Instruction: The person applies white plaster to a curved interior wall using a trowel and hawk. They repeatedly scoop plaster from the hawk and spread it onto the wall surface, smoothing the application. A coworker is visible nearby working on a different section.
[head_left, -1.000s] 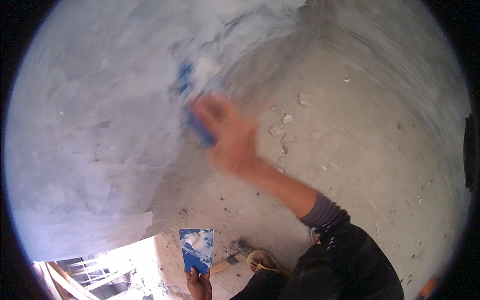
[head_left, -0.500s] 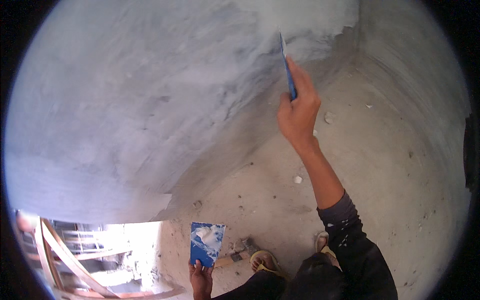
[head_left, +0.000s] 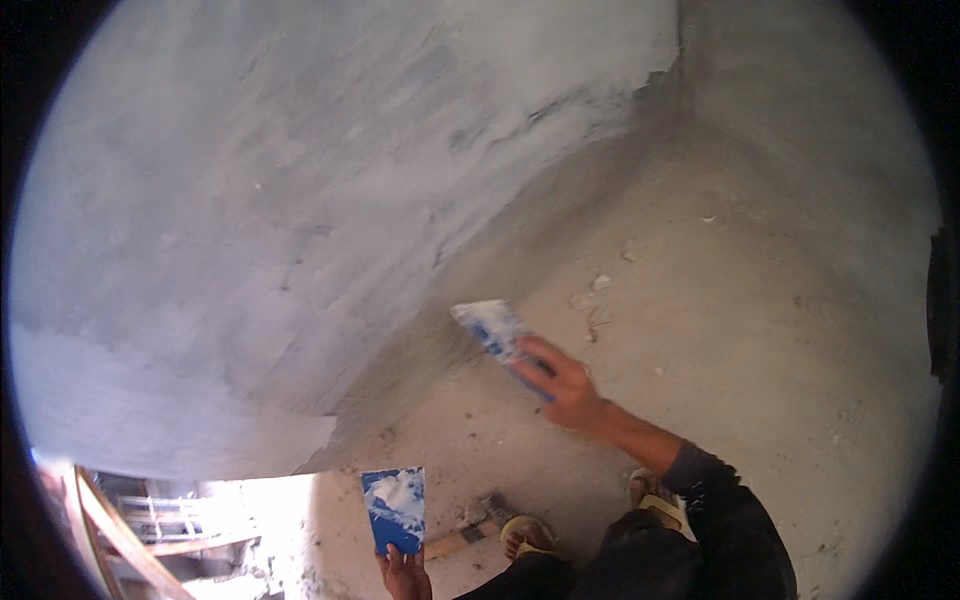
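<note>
My right hand is closed round a blue putty knife whose wide blade carries white putty. It hovers in the middle of the view, with the blade pointing up and left, apparently off the wall. The wall fills the upper left, coated in pale grey-white with darker streaks and a ragged lower edge. Low in the view, my left hand grips a second blue putty knife by its lower end. A heap of white putty lies on its upper part.
Beside my sandalled foot lies a hammer-like tool with a wooden handle. Small pale lumps dot the dusty concrete floor. At lower left, a bright opening shows wooden bars and a metal grid. Another wall rises on the right.
My right hand has come down and left from the wall's upper edge, turning the putty knife so its coated face shows. My left hand has shifted slightly lower, still holding its knife.
</note>
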